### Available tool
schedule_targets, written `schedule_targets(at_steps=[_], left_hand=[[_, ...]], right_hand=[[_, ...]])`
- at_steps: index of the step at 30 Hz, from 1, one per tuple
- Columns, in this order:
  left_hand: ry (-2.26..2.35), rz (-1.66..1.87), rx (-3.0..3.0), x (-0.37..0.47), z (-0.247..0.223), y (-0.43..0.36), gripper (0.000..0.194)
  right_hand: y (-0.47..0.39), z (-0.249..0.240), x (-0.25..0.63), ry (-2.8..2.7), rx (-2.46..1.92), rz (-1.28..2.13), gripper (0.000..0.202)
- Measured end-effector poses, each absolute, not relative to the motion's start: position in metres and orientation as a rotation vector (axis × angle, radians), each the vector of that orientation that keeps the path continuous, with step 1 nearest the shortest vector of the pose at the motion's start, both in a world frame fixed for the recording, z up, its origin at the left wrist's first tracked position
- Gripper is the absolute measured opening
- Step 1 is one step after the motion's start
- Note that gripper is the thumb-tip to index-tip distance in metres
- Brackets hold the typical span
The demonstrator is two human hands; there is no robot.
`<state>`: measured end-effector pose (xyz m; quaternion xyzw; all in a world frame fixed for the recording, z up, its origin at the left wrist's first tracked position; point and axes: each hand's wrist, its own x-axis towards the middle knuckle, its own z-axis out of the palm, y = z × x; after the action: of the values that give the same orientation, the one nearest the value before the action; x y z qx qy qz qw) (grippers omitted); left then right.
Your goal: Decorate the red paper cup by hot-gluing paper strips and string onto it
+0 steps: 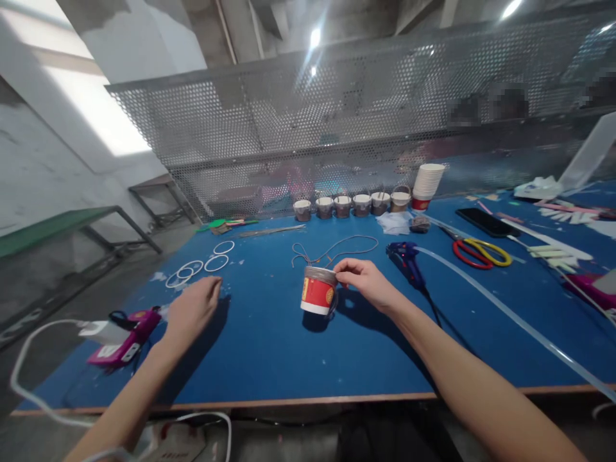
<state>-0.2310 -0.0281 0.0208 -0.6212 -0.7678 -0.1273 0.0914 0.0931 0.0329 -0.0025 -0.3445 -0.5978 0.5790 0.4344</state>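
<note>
My right hand (366, 282) pinches the upper rim of a red and white paper cup (318, 294), which is slightly tilted over the blue table. Grey-brown cord is wound around the cup's top, and a long loose cord (356, 239) loops behind it on the table. My left hand (192, 311) is to the left, its fingers curled together; what they hold, if anything, is hidden. Just beyond it lie several white rings (216, 263), apart from the cup. A blue glue gun (407, 260) rests right of my right hand.
Several cord-wrapped cups (362, 205) line the back beside stacked paper cups (428, 183). Scissors (481, 252) and a phone (488, 222) lie at right. A purple power strip (125, 340) sits at left, with a white cable. A perforated metal screen (308, 122) stands behind the table.
</note>
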Motion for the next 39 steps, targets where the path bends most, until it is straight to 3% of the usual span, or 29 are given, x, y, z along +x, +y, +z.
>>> schedule_targets(at_steps=[5, 8, 17, 22, 28, 39], left_hand=[[-2.195, -0.796, -2.024, -0.174, 0.029, -0.023, 0.031], [-2.014, -1.019, -2.090, -0.138, 0.028, -0.019, 0.026], [-1.891, -1.134, -2.224, -0.131, 0.012, -0.008, 0.013], [-1.988, -1.372, -2.400, -0.126, 0.016, -0.018, 0.024], [-2.093, -1.311, -2.718, -0.103, 0.024, -0.028, 0.025], [-2.197, -1.634, -2.509, -0.101, 0.013, -0.025, 0.020]], right_hand=[[0.031, -0.008, 0.088, -1.554, -0.852, 1.421, 0.009], [0.029, -0.010, 0.084, -1.593, -0.874, 1.430, 0.006], [0.027, -0.012, 0.082, -1.714, -0.878, 1.364, 0.011], [0.025, -0.012, 0.081, -1.738, -0.840, 1.347, 0.013], [0.023, -0.010, 0.081, -1.703, -0.851, 1.313, 0.012], [0.017, -0.013, 0.079, -1.640, -0.833, 1.115, 0.013]])
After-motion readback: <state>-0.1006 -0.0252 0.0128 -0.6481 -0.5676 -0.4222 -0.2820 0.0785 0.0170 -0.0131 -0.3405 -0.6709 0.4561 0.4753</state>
